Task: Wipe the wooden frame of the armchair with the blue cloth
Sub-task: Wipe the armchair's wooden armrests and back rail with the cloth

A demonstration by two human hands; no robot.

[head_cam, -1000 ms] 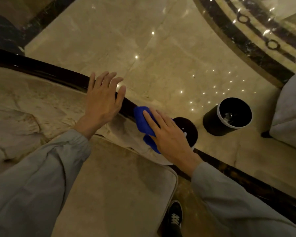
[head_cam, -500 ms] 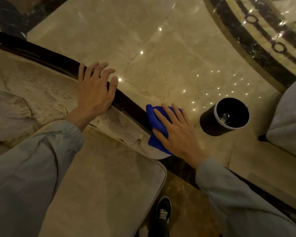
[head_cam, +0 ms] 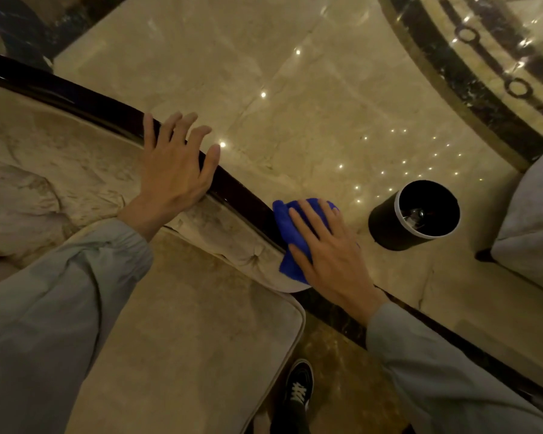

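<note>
The armchair's dark polished wooden frame [head_cam: 85, 103] curves from the upper left down to the middle of the view, edging beige tufted upholstery [head_cam: 60, 170]. My left hand [head_cam: 173, 170] rests flat on the frame's top, fingers spread, holding nothing. Lower along the rail, my right hand [head_cam: 329, 252] presses the folded blue cloth [head_cam: 287, 227] onto the frame's end, fingers laid over it. The cloth hides the frame beneath it.
A beige seat cushion [head_cam: 195, 349] fills the lower middle. On the marble floor [head_cam: 295, 104] to the right stands a black cylindrical bin [head_cam: 386, 227] with a white rim. A grey upholstered seat [head_cam: 533, 220] sits at the right edge. My black shoe [head_cam: 300, 386] shows below.
My right hand has slid the blue cloth down the frame toward its lower end. The left hand stays planted on the rail.
</note>
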